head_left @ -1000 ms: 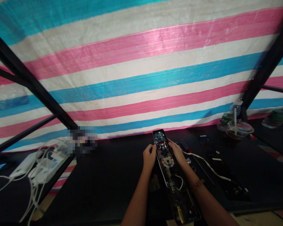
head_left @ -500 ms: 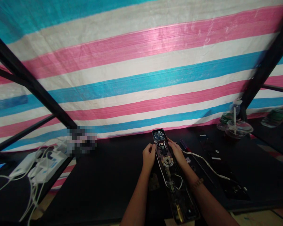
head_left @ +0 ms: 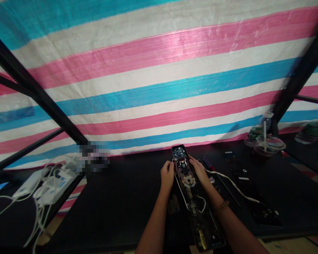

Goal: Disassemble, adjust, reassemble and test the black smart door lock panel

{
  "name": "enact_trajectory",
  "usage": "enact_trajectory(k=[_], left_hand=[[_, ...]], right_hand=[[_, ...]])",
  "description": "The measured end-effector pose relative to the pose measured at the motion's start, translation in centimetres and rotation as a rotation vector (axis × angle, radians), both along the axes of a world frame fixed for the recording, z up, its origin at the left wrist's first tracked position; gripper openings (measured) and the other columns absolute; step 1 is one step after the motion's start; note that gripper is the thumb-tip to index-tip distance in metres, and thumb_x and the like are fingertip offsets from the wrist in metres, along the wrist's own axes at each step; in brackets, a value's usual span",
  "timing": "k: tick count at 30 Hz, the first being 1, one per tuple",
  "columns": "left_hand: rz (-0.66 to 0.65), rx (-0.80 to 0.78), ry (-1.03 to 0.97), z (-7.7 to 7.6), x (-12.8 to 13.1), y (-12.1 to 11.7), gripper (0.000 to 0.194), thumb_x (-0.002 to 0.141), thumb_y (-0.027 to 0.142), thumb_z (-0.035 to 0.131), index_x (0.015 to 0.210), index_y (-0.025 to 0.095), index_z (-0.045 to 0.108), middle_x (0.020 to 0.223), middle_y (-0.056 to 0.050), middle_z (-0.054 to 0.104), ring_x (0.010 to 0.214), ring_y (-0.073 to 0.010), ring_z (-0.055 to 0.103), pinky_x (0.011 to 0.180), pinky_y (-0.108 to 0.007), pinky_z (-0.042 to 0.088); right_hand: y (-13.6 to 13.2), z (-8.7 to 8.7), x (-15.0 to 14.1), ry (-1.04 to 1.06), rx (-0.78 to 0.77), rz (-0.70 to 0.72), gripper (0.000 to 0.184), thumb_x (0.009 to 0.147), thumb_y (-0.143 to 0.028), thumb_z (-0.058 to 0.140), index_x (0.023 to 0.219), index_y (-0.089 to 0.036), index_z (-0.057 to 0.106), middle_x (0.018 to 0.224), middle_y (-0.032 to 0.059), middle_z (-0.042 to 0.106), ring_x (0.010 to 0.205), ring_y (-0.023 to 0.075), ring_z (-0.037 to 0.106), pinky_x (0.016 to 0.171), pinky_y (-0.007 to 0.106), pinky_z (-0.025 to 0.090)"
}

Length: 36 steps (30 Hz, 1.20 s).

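Long and narrow, an opened electronic door lock panel (head_left: 189, 197) lies lengthwise in front of me, its inside facing up. A circuit board is at its far end, a round metal disc in the middle and a brass-coloured part at the near end. My left hand (head_left: 167, 173) is closed at its upper left edge, thumb against the thin white wire (head_left: 180, 190) along that side. On the opposite edge, my right hand (head_left: 200, 171) grips the panel, fingers partly hidden beneath it. A white cable (head_left: 230, 181) emerges near my right hand and runs rightward.
Right of the panel lie a screwdriver (head_left: 208, 163), a thin dark rod (head_left: 230, 191) and a dark glossy cover plate (head_left: 250, 190). Farther back stand a plastic cup with a straw (head_left: 270, 145) and a bottle (head_left: 255, 133). White power strips (head_left: 57, 185) with tangled cables sit at left.
Both hands stay at the same places on the panel. The white wire by my left thumb stands slightly farther out from the panel's edge. The view has shifted a little.
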<state>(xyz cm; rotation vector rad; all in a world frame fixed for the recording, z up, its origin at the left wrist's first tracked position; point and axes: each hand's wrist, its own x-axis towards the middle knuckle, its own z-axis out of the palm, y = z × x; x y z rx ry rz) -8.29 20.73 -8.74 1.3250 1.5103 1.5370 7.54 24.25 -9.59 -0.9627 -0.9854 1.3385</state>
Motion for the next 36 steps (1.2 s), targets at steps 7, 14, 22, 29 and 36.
enact_trajectory(k=[7,14,22,29,36], left_hand=[[-0.005,-0.016,-0.044,0.0,0.1,0.0,0.029,0.087,0.044,0.051,0.069,0.022,0.048,0.061,0.005,0.046,0.059,-0.0132,0.045,0.059,-0.024,0.037],[-0.023,-0.030,-0.060,-0.2,0.0,0.1,0.027,0.086,0.040,0.050,0.066,0.022,0.044,0.059,0.006,0.042,0.057,-0.0121,0.042,0.057,-0.023,0.035],[-0.031,-0.009,-0.016,0.0,-0.1,0.1,0.029,0.085,0.040,0.053,0.064,0.021,0.046,0.061,0.005,0.043,0.061,-0.0125,0.043,0.061,-0.024,0.035],[-0.036,0.016,0.000,0.3,0.1,0.0,0.028,0.084,0.041,0.057,0.066,0.021,0.050,0.064,0.005,0.045,0.062,-0.0128,0.045,0.062,-0.024,0.037],[-0.036,0.047,-0.029,-0.1,0.0,0.2,0.020,0.081,0.037,0.063,0.074,0.021,0.052,0.067,0.005,0.047,0.063,-0.0128,0.048,0.063,-0.024,0.039]], right_hand=[[0.0,-0.1,0.0,0.026,-0.016,0.009,0.048,0.067,-0.051,0.074,0.105,-0.022,0.078,0.114,0.0072,0.076,0.115,0.0323,0.065,0.109,0.047,0.042],[0.2,-0.3,0.1,-0.006,-0.018,0.018,0.050,0.069,-0.052,0.073,0.107,-0.021,0.078,0.117,0.0084,0.074,0.118,0.0330,0.064,0.110,0.048,0.041],[0.3,-0.7,0.1,-0.020,0.016,0.022,0.049,0.071,-0.052,0.071,0.109,-0.021,0.077,0.120,0.0077,0.073,0.120,0.0308,0.063,0.111,0.045,0.040],[0.5,-1.1,0.2,-0.029,-0.008,0.013,0.050,0.071,-0.052,0.071,0.110,-0.020,0.076,0.119,0.0080,0.074,0.119,0.0307,0.063,0.110,0.045,0.040],[0.5,-1.0,0.2,-0.020,-0.018,0.014,0.050,0.069,-0.050,0.071,0.109,-0.020,0.077,0.116,0.0079,0.075,0.117,0.0309,0.064,0.110,0.045,0.041]])
